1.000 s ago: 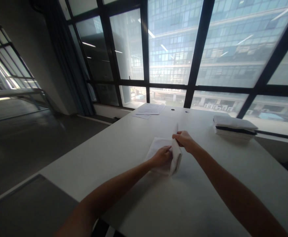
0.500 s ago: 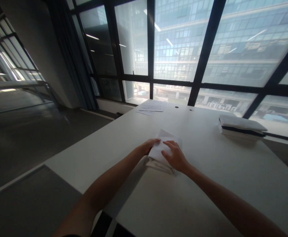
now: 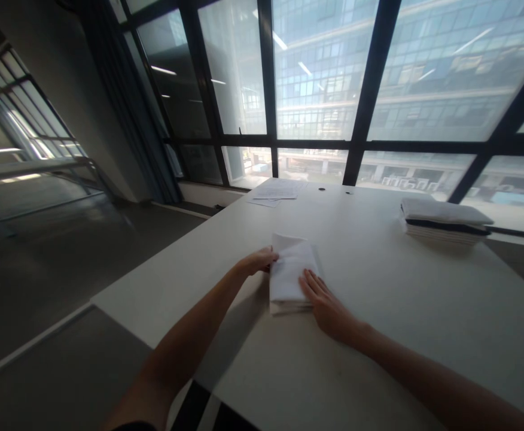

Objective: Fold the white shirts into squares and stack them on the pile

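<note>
A folded white cloth [image 3: 290, 278] lies on the white table in front of me, several layers thick at its near edge. My left hand [image 3: 261, 260] is closed on its left edge, thumb and fingers at the upper part of that side; some fingertips are hidden. On the right side, my right hand [image 3: 331, 308] lies with its fingers stretched out together, the fingertips touching the cloth's near right edge.
A stack of folded white cloths [image 3: 441, 227] with a dark layer sits at the table's right. Papers [image 3: 275, 193] lie at the far left end of the white table [image 3: 365, 251]. Large windows [image 3: 316, 72] rise behind. A grey surface [image 3: 78, 365] adjoins at lower left.
The cloth has turned to lie straighter before me. My right hand has slid from its top to its right edge, its fingers now flat. My left hand has moved slightly left.
</note>
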Demonstrator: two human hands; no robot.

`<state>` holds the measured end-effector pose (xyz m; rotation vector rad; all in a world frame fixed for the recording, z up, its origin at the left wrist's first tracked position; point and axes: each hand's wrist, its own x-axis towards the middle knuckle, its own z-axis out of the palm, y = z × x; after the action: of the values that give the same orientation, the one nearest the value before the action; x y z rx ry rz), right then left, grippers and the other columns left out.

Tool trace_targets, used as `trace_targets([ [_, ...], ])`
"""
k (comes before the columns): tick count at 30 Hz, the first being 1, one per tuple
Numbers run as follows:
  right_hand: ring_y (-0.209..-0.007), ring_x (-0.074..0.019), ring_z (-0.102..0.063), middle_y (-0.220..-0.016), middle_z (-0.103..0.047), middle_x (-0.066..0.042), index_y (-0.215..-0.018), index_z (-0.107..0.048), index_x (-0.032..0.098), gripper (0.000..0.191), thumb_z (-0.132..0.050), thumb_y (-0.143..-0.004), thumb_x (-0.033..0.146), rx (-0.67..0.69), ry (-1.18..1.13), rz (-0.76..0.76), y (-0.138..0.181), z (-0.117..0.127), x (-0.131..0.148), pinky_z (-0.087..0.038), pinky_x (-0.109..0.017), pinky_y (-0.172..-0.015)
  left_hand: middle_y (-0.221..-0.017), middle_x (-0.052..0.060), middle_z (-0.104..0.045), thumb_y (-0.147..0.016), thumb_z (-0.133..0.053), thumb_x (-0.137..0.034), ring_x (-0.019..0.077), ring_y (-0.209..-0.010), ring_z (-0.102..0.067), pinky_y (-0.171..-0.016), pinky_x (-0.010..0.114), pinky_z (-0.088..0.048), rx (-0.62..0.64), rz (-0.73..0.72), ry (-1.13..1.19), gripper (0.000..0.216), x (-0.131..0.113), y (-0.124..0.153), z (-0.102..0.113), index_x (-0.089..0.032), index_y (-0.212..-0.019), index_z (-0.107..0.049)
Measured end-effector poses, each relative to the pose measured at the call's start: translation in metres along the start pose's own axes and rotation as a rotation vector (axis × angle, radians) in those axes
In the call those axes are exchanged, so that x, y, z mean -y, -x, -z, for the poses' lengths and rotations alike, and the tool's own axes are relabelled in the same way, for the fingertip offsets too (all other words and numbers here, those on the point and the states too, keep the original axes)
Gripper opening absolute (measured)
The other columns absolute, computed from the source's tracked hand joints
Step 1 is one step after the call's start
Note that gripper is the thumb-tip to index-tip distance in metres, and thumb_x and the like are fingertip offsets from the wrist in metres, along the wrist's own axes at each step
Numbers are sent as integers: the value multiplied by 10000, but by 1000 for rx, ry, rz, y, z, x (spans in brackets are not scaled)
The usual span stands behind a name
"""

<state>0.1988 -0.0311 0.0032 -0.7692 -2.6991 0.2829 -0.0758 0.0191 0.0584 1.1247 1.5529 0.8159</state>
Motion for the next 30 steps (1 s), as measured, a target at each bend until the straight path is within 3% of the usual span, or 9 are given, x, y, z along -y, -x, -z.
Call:
trace_targets([
  [3,-1559,-283,21,-1676,-154,-226,-1586,-283,13,938,-354,-658,-105,54,27,40,-1,1,5,-218,-559,-1255,-1136,152,-699,-785,-709,-211,348,-1141,-645,-914,404,-556,-228,-170,-444,495,-4,7,7,-144,-1254,-568],
  [5,-1558,-290,13,-1674,-163,-224,-1577,-308,11,932,-365,-653,-101,79,38,52,-3,3,8,-212,-556,-1257,-1369,212,-588,-842,-640,-197,373,-1324,-524,-1079,459,-453,-424,-309,-651,574,-11,6,-2,-119,-1393,-499],
  [7,-1560,-282,5,-1676,-164,-212,-1582,-308,24,949,-368,-643,-100,86,38,56,-3,6,9,-207,-552,-1259,-1514,188,-479,-914,-543,-187,331,-1417,-435,-1182,447,-341,-434,-469,-784,579,-20,1,-19,-142,-1483,-445],
  [9,-1563,-263,-2,-1680,-168,-188,-1594,-300,56,976,-367,-632,-100,81,29,60,-3,7,9,-200,-548,-1261,-1545,124,-475,-984,-475,-234,269,-1428,-431,-1210,396,-300,-328,-569,-912,522,-30,-10,-36,-202,-1505,-454],
  [13,-1566,-235,-17,-1685,-190,-149,-1601,-312,111,998,-354,-628,-106,42,-6,51,0,3,5,-198,-542,-1262,-1359,133,-643,-1027,-469,-379,263,-1283,-579,-1121,390,-403,-265,-423,-1053,401,-41,-33,-43,-195,-1350,-618],
  [20,-1563,-234,-148,-1667,-256,-148,-1588,-350,110,941,-359,-669,-93,-200,-196,-120,2,-23,-11,-243,-523,-1254,-1081,143,-742,-998,-514,-313,237,-1053,-680,-930,305,-486,-318,-314,-1029,308,-35,-40,2,-145,-944,-767],
  [24,-1535,-230,-265,-1598,-418,-93,-1494,-530,184,764,-376,-774,-19,-300,-358,-209,-3,-22,-37,-263,-533,-1244,-1042,128,-759,-977,-512,-235,210,-976,-686,-863,273,-491,-328,-287,-949,275,-29,-29,15,-127,-995,-765],
  [27,-1512,-228,-327,-1533,-516,-54,-1375,-655,225,696,-387,-768,14,-300,-443,-235,-8,-8,-62,-259,-533,-1241,-983,113,-762,-960,-508,-214,193,-871,-691,-789,258,-508,-313,-265,-885,285,-18,-11,19,-103,-1041,-757],
  [30,-1402,-228,-501,-1430,-623,-77,-1254,-735,191,641,-395,-734,34,-337,-480,-280,-14,7,-86,-315,-484,-1220,-1093,125,-741,-913,-566,-232,181,-788,-691,-723,265,-540,-265,-262,-759,382,-2,11,20,-90,-1244,-692],
])
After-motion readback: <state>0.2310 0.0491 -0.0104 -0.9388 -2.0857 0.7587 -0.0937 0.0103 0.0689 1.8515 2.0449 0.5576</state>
